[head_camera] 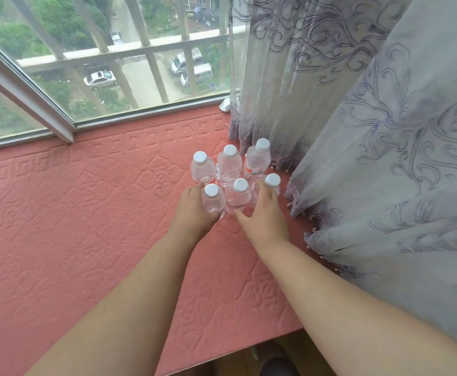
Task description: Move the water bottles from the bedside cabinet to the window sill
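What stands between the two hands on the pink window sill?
In the head view, two front-row bottles stand between the left hand and the right hand: the front left bottle and the front middle bottle. Both hands touch them.

The left hand [194,210] has its fingertips hidden behind the near-left water bottle [213,201], and the right hand [265,213] covers the base of the near-right bottle [273,183]. The curtain [384,131] hides the window sill [86,213] on the right, and a small whitish object [225,105] at the far edge is too blurred to identify.
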